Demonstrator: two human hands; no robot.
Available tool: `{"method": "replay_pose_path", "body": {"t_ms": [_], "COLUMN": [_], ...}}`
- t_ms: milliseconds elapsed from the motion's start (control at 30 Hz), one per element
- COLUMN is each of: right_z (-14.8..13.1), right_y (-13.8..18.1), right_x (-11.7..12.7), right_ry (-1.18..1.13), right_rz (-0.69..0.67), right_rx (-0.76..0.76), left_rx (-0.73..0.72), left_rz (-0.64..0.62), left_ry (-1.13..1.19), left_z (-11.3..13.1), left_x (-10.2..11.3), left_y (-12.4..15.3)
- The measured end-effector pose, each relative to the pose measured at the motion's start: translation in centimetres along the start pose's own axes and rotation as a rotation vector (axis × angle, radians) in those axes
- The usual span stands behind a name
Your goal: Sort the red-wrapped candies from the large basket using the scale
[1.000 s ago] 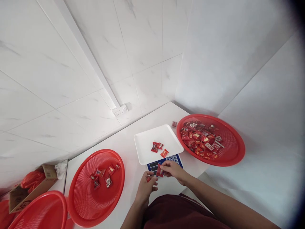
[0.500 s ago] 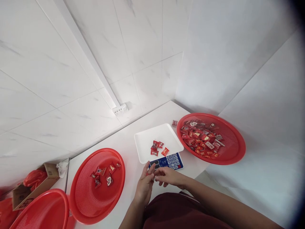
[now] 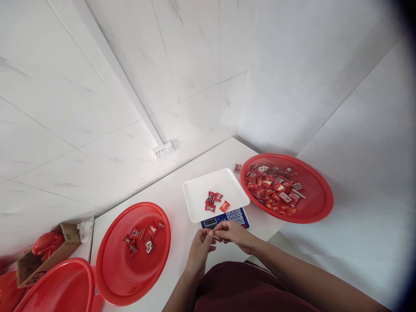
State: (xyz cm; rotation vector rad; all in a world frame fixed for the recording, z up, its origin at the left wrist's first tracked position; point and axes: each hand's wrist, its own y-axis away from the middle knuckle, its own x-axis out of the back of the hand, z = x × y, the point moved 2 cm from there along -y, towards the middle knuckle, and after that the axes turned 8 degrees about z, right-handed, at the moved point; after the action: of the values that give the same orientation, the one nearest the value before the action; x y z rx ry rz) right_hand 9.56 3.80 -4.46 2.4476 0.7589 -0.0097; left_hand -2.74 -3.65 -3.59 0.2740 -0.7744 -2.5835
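A small red wrapped candy is pinched between my two hands, just in front of the scale keypad. My left hand grips its left end with thumb and forefinger, and my right hand grips the other end. Fingers cover much of the wrapper. Beyond them the white weighing tray carries several red candies. To the right, a red mesh basket holds a heap of red packets. On the left another red basket has several wrapped candies in it.
One loose candy lies on the white table beside the right basket. At lower left are a third red basket and a cardboard box with red plastic bags. A wall socket sits above the table's back edge.
My right hand has closed its fingertips onto the candy, and my left fingers have curled in. More of the red wrapper shows between the hands. The tray and baskets stay as they were.
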Motion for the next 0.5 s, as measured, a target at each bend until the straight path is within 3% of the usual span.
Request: {"method": "replay_pose_path", "body": {"t_ms": [200,333,500], "right_z": [0.03,-0.05,0.43], "right_y": [-0.01,0.13,0.23], "right_x": [-0.08,-0.19,-0.38], "right_ry": [0.039,0.035,0.085], "right_rz": [0.006,-0.068,-0.051], "right_rx": [0.002,-0.021,0.011], "left_rx": [-0.096,-0.136,-0.047], "left_rz": [0.006,0.034,-0.019], "left_ry": [-0.046,-0.034,-0.028], "left_z": [0.04,0.27,0.51], "left_x": [0.39,0.60,0.58], "left_y": [-0.33,-0.39,-0.33]}}
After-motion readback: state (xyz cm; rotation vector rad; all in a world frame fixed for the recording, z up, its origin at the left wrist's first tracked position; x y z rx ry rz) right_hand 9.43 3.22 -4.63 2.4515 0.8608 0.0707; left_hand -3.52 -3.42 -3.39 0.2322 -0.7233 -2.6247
